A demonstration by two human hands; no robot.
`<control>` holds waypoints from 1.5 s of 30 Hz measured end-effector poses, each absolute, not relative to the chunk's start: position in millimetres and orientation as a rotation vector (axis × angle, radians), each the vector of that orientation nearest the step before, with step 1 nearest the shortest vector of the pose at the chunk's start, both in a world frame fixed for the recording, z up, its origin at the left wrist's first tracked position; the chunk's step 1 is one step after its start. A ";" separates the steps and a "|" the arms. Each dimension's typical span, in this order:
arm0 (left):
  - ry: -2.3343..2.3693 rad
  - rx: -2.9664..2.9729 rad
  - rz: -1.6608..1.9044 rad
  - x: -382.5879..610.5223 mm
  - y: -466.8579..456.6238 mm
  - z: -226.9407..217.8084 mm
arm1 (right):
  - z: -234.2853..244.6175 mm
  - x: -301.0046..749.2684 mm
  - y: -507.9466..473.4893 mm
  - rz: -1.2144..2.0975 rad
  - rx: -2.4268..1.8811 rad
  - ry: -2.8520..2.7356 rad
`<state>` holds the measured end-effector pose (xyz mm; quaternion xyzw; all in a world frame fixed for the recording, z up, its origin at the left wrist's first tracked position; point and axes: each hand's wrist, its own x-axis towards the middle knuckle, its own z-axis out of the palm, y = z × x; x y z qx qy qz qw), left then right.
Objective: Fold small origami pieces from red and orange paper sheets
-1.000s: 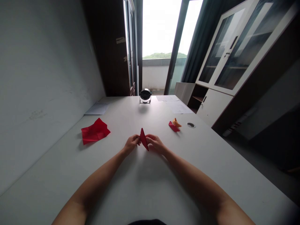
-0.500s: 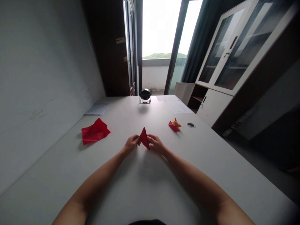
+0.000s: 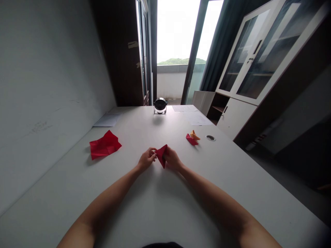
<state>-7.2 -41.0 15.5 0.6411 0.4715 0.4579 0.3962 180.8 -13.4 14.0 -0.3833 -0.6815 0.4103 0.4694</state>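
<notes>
A folded piece of red paper (image 3: 161, 154), pointed at its ends, is held between my hands above the white table (image 3: 157, 203). My left hand (image 3: 148, 158) pinches its left corner between thumb and fingers. On the other side, my right hand (image 3: 172, 159) grips the paper, its fingers partly hidden behind and inside the fold. To the left lies a creased sheet of red paper (image 3: 105, 145). A small red folded paper boat (image 3: 191, 139) sits to the right, touching or close beside an orange folded one (image 3: 195, 135).
A small black round fan (image 3: 160, 104) on a stand is at the table's far end. White paper sheets lie at the back left (image 3: 107, 120) and back right (image 3: 199, 118). A round cable hole (image 3: 210, 138) is near the right edge. A wall (image 3: 51, 103) borders the left.
The folded red paper has turned and tilted, its top point swinging to the right. My right hand has shifted behind it, and the left fingers have opened slightly.
</notes>
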 end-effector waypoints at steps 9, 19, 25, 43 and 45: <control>1.485 2.047 1.332 0.8 -62.5 38.3 | 22.6 184.5 -20.2 0.690 -1.046 -1.824; 1.191 1.821 1.490 -1.0 -62.8 44.3 | 18.4 185.5 -13.8 0.643 -1.122 -1.748; 1.274 1.804 1.496 2.9 -62.9 41.7 | 20.8 184.9 -18.1 0.645 -1.094 -1.789; 1.148 1.718 1.436 5.4 -62.3 42.4 | 23.9 184.7 -21.3 0.646 -1.069 -1.820; 1.169 1.710 1.435 4.6 -59.8 40.0 | 23.8 184.1 -21.9 0.660 -1.048 -1.826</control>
